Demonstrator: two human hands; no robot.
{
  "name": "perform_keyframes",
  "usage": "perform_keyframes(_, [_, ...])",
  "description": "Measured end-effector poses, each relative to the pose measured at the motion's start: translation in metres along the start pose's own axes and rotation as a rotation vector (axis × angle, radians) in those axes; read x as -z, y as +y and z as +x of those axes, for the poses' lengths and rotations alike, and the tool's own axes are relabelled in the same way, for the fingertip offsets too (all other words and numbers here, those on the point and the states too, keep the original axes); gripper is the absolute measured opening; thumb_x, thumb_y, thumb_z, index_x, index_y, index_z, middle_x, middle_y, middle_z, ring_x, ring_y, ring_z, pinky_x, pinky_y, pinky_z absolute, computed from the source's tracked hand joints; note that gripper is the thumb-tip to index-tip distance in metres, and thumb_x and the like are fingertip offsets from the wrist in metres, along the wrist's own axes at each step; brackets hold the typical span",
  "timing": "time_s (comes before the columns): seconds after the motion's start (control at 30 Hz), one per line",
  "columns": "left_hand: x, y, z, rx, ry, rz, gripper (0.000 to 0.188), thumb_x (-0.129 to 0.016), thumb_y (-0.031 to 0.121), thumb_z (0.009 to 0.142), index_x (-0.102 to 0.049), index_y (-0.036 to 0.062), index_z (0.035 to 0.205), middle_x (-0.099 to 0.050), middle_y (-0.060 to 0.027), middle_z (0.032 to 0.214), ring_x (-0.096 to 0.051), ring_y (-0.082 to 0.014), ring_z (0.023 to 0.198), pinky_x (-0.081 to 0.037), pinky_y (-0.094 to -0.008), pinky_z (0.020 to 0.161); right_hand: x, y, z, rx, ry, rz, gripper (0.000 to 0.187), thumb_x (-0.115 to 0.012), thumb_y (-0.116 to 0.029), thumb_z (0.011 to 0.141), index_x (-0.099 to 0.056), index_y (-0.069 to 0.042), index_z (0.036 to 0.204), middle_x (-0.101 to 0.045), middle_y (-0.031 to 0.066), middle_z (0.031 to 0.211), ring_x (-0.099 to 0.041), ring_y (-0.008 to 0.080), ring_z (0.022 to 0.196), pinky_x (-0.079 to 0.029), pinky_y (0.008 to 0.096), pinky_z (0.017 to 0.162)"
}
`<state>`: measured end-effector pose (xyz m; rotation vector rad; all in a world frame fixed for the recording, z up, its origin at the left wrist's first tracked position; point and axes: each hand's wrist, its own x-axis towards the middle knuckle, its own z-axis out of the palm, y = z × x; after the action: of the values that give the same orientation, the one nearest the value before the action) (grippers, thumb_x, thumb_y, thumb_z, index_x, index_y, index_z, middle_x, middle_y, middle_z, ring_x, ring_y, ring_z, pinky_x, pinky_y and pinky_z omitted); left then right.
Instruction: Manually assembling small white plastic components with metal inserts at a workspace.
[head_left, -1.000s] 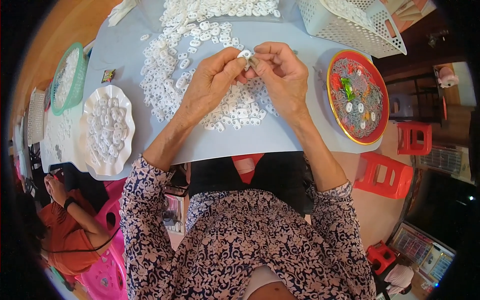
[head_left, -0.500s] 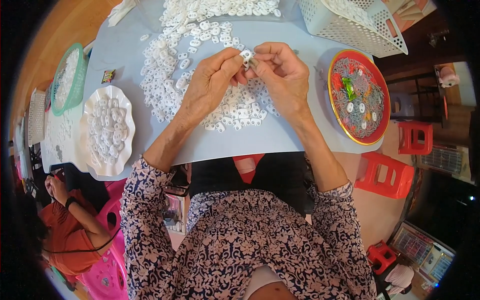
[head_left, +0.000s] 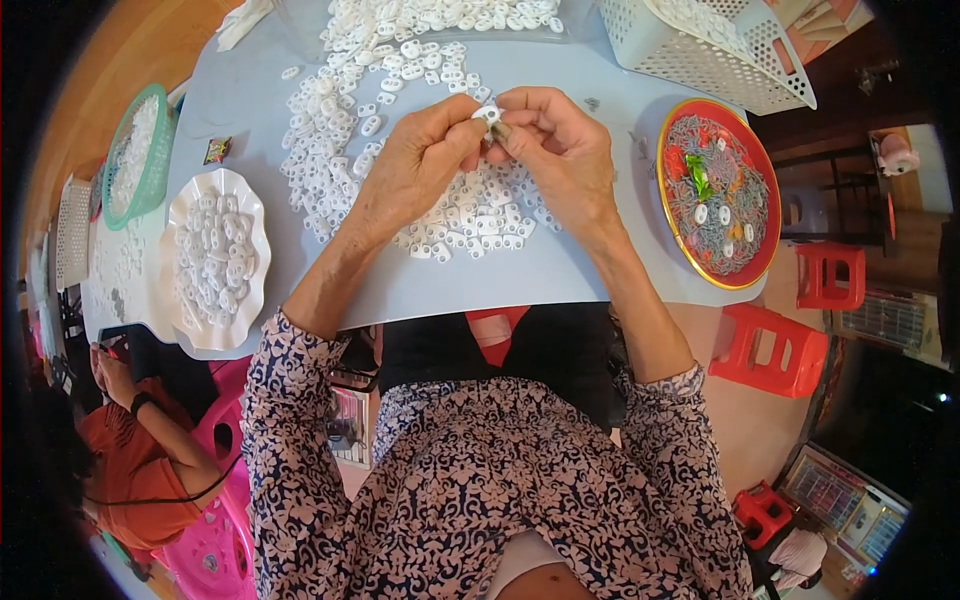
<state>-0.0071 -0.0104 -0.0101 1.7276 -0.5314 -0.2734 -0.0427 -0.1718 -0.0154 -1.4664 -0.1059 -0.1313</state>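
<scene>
Pinching one small white plastic piece (head_left: 487, 114) between the fingertips of both hands, left hand (head_left: 415, 170) and right hand (head_left: 560, 150) meeting thumb to thumb above the pale grey table (head_left: 540, 285). Closed on that piece from either side, left fingers curled in from the left, right fingers from the right, something small and darker pressed against it at the right thumb; too small to tell what.

Directly beneath the grip and spreading away to its left and beyond it: a loose heap of white pieces (head_left: 360, 120), lying flat on the table. Well to the left of the grip, a scalloped white plate (head_left: 215, 255) filled with more of them, and farther left a green basket (head_left: 140, 150). To the right of the grip, near the right wrist, a round red tray (head_left: 720, 190) with a gold rim, a few white pieces on its patterned face. Beyond and to the right, a white perforated basket (head_left: 700, 45). Down at lower left, off the table, another person in an orange shirt (head_left: 140, 470).
</scene>
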Motion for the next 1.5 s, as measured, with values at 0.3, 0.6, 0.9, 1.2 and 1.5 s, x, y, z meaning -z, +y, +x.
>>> perform_keyframes(0.3, [0.0, 0.005, -0.001, 0.036, -0.053, 0.0, 0.023, -0.045, 0.018, 0.091, -0.053, 0.0009, 0.078, -0.049, -0.0008, 0.063, -0.044, -0.0085, 0.061, -0.037, -0.0242, 0.057, 0.003, -0.01, 0.001, -0.035, 0.014, -0.077, 0.015, -0.057, -0.004, 0.088, -0.062, 0.004, 0.099, -0.064, 0.006, 0.08, -0.062, 0.0097, 0.069, -0.051, 0.0217, 0.064])
perform_keyframes(0.6, [-0.001, 0.004, -0.004, 0.024, -0.044, -0.031, 0.027, -0.043, 0.021, 0.095, -0.055, 0.0008, 0.081, -0.051, -0.0016, 0.064, -0.046, -0.0094, 0.063, -0.038, -0.0243, 0.059, 0.006, -0.001, 0.003, -0.019, -0.014, -0.006, 0.014, -0.059, -0.004, 0.087, -0.063, 0.003, 0.099, -0.063, 0.0036, 0.077, -0.058, 0.0068, 0.067, -0.049, 0.0199, 0.062])
perform_keyframes(0.9, [-0.001, 0.01, -0.006, -0.005, 0.031, -0.04, 0.025, -0.045, 0.02, 0.095, -0.059, -0.0008, 0.09, -0.052, -0.0015, 0.066, -0.048, -0.0092, 0.065, -0.04, -0.024, 0.061, 0.005, 0.001, 0.002, 0.008, -0.059, -0.006, 0.024, -0.06, 0.003, 0.082, -0.06, 0.003, 0.106, -0.06, 0.0025, 0.085, -0.056, 0.0062, 0.072, -0.049, 0.0198, 0.067])
perform_keyframes(1.2, [-0.001, 0.008, -0.005, 0.028, 0.058, -0.099, 0.026, -0.046, 0.02, 0.094, -0.061, -0.0013, 0.092, -0.053, -0.0013, 0.066, -0.049, -0.0085, 0.066, -0.041, -0.0234, 0.063, 0.003, -0.002, 0.001, 0.02, -0.056, -0.002, 0.028, -0.059, 0.004, 0.081, -0.058, 0.002, 0.109, -0.059, 0.0021, 0.084, -0.056, 0.0061, 0.072, -0.049, 0.0201, 0.067])
perform_keyframes(1.5, [-0.004, 0.005, -0.006, -0.006, 0.077, -0.073, 0.025, -0.047, 0.02, 0.094, -0.06, -0.0017, 0.089, -0.054, -0.0009, 0.065, -0.048, -0.007, 0.063, -0.041, -0.0224, 0.06, 0.002, -0.001, 0.001, 0.04, -0.047, -0.019, 0.027, -0.061, 0.004, 0.08, -0.058, 0.002, 0.106, -0.058, -0.0001, 0.078, -0.054, 0.0042, 0.066, -0.046, 0.0186, 0.061])
